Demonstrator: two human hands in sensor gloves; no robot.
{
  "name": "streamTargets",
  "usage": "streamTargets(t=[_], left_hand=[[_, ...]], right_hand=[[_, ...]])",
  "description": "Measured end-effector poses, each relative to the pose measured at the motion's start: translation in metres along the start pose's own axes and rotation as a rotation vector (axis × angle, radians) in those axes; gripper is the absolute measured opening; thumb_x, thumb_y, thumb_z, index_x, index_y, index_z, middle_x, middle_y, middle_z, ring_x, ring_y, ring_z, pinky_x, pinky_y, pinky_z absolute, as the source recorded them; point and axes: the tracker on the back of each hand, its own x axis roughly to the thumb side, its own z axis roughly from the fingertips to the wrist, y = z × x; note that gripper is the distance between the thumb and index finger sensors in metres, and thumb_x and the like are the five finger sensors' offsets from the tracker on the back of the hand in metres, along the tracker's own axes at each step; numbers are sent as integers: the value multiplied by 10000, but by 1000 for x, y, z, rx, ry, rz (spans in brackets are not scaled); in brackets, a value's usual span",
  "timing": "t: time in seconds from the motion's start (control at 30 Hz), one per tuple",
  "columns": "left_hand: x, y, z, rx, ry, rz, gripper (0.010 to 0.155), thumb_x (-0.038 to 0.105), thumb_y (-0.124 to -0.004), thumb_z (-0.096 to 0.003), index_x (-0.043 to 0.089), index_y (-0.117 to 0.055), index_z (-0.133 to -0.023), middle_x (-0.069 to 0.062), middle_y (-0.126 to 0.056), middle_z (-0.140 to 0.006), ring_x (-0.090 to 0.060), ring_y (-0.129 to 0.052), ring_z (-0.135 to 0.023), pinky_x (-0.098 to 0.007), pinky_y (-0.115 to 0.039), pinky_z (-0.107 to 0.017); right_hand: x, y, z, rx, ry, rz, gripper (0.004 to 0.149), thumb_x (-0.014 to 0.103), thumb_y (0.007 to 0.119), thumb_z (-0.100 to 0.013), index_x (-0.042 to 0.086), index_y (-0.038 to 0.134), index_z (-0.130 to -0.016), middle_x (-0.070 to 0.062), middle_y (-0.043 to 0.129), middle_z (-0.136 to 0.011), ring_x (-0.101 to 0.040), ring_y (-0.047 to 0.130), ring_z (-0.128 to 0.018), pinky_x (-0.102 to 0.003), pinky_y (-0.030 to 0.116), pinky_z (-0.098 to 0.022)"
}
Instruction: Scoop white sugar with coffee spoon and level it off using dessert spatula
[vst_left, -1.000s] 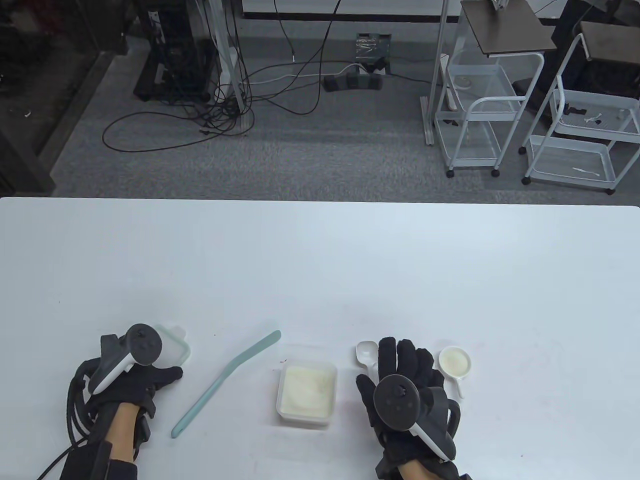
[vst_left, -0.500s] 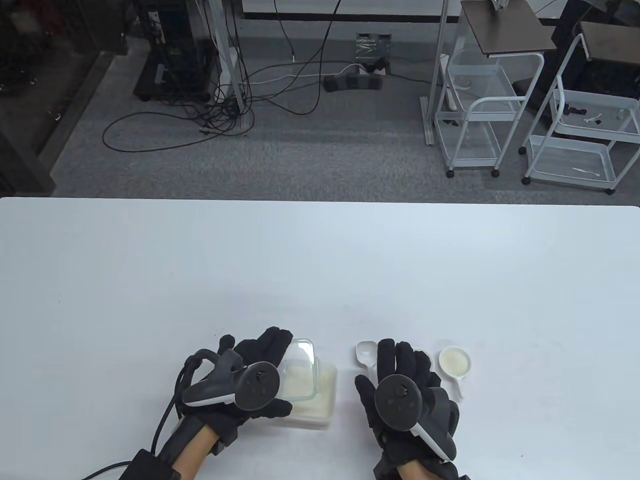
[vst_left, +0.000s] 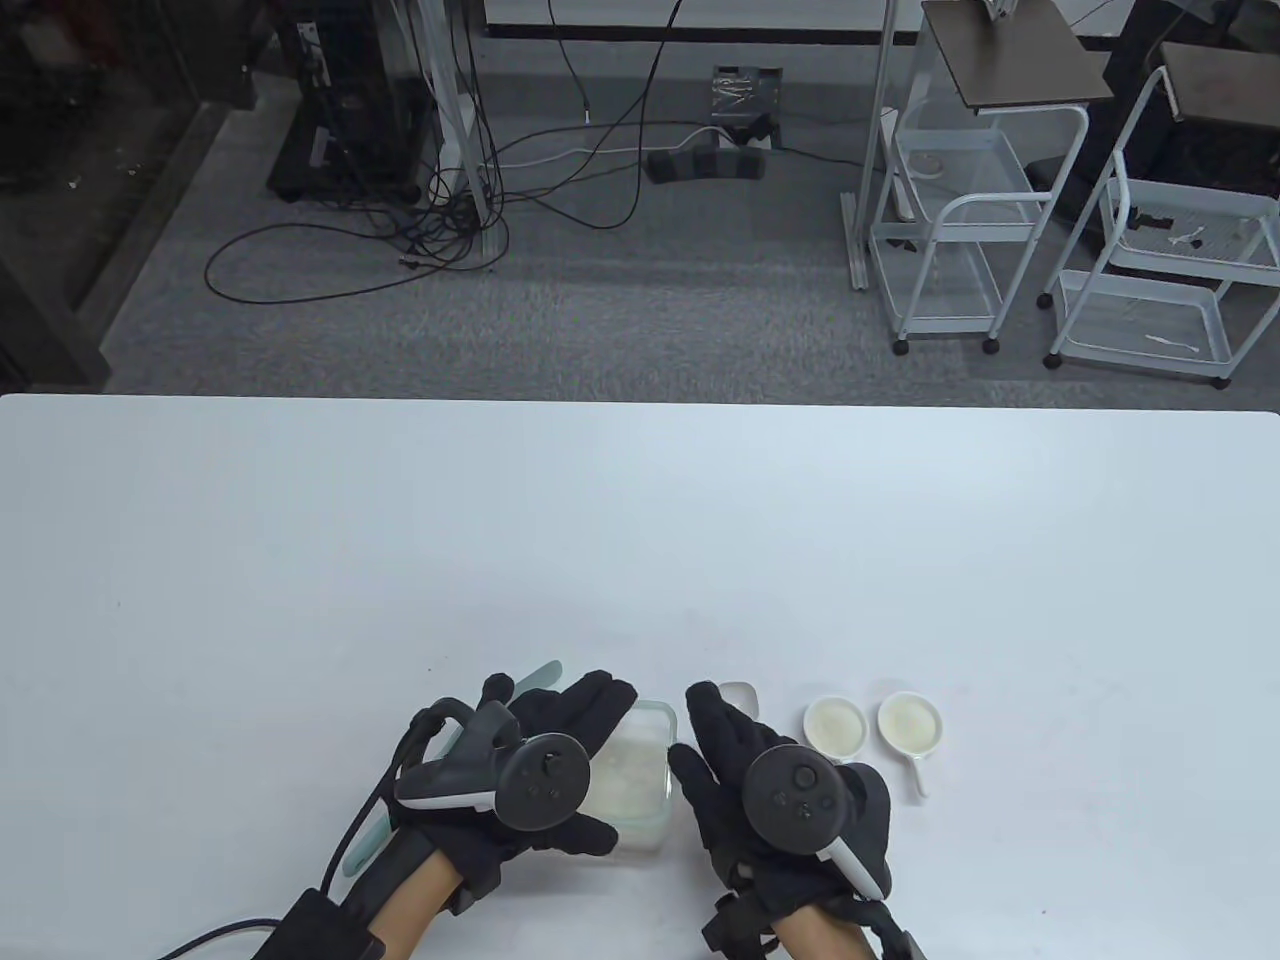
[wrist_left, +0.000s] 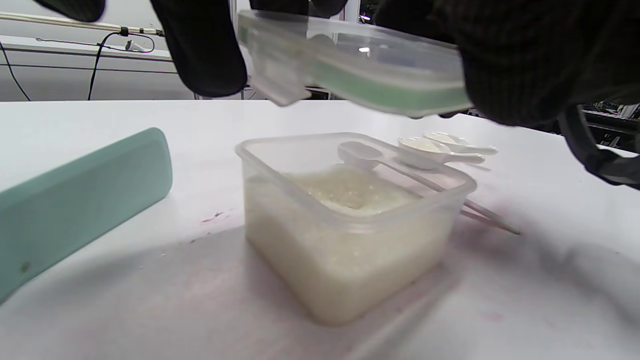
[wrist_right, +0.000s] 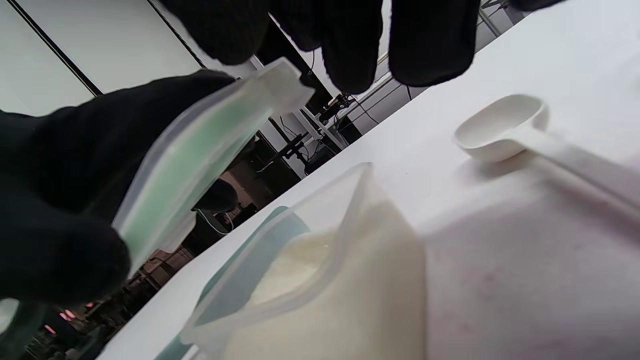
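The left hand (vst_left: 520, 770) holds the lid (wrist_left: 350, 65) just above the sugar box (wrist_left: 350, 225), low in the middle of the table view. The box is nearly full of white sugar (wrist_left: 345, 192). Two small scoops (vst_left: 835, 725) at lower right look filled and flat, so the job seems nearly done. The right hand (vst_left: 775, 790) holds nothing, fingers open beside an empty coffee spoon (wrist_right: 500, 127).

open clear tub of white sugar (wrist_left: 345, 235) between pale green dessert spatula (wrist_left: 75, 205) and white coffee spoon (wrist_right: 505, 127)
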Motion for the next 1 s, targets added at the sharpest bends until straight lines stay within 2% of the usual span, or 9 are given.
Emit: streamTargets(t=[0.17, 0.27, 0.5, 0.63, 0.77, 1.0], left_hand=[[2, -5, -5, -33, 0, -8, 1197, 735, -832, -428, 96, -266, -1266, -208, -391, -1319, -476, -807, -996, -856, -558, -668], [3, -10, -8, -69, 11, -21, 1196, 736, -827, -428, 108, -252, -1267, -198, -386, -1320, -445, -820, -971, -850, -573, -671], [6, -18, -15, -128, 58, -139, 1189, 749, -804, -424, 111, -263, -1269, -178, -393, -1321, -417, -809, -958, -840, -565, -681], [5, -25, -18, -145, 73, -155, 1183, 763, -780, -412, 127, -271, -1270, -168, -407, -1323, -476, -751, -1012, -872, -525, -670], [1, -25, -20, -145, 70, -116, 1171, 760, -779, -422, 139, -266, -1272, -152, -389, -1332, -551, -671, -1068, -896, -472, -660], [-9, -29, -18, -148, 68, -56, 1157, 761, -776, -416, 153, -285, -1271, -161, -380, -1330, -541, -650, -1085, -888, -459, -661]], right_hand=[[0, 6, -3, 37, 40, -11, 621, 261, 743, -578, -23, 517, -1083, -274, 811, -923, -482, 803, -768, -839, 503, -600], [-2, 11, -4, 58, 64, 17, 617, 249, 754, -574, -22, 529, -1081, -275, 816, -892, -476, 806, -738, -825, 524, -598], [-1, 26, -8, 75, 101, 141, 605, 248, 757, -572, -22, 559, -1076, -278, 796, -897, -481, 792, -739, -822, 523, -600], [-3, 29, -9, 93, 121, 173, 596, 243, 756, -572, -16, 568, -1075, -281, 787, -904, -484, 784, -746, -825, 518, -601], [-5, 30, -10, 93, 124, 163, 591, 242, 749, -575, -14, 567, -1076, -283, 783, -911, -485, 782, -752, -825, 517, -602], [-2, 36, -10, 88, 99, 197, 593, 243, 745, -574, -13, 561, -1077, -289, 767, -923, -487, 772, -761, -826, 513, -603]])
